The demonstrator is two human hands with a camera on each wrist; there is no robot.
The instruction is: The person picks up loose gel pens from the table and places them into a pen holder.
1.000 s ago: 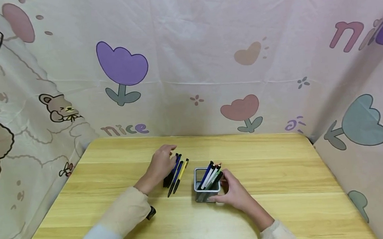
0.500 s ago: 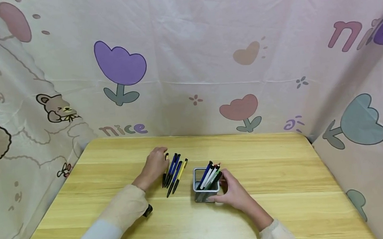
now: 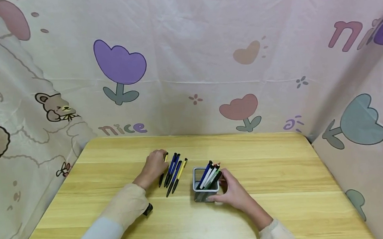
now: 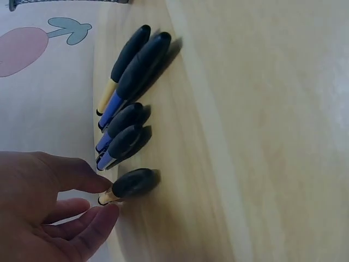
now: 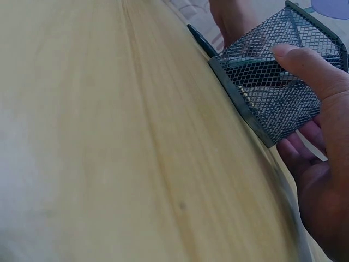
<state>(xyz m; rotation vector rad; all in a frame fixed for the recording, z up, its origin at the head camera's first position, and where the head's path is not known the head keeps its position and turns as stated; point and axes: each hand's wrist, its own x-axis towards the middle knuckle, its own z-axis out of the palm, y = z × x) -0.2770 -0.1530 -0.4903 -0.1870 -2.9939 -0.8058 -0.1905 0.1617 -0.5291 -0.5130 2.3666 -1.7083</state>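
At the left end of a row of pens, my left hand [image 3: 152,169] pinches a yellow pen [image 4: 135,183] with a black grip near its far end. The pen lies on the table, partly hidden by the fingers in the head view. Beside it lie several blue pens [image 3: 171,170] with black grips, and another yellow pen [image 3: 181,169] at the row's right end. My right hand [image 3: 235,194] holds a square mesh pen holder [image 3: 205,197] by its side, thumb across the near wall. Inside lean several pens [image 3: 210,176], blue, white and green-and-black, tips hidden by the mesh.
Everything stands on a light wood-grain table [image 3: 283,172]. A printed curtain [image 3: 187,60] hangs directly behind its far edge and along both sides. The pen holder is a short way right of the pen row.
My left hand has shifted left with the leftmost yellow pen, which now lies slightly apart from the blue ones. The right hand and pen holder have stayed put.
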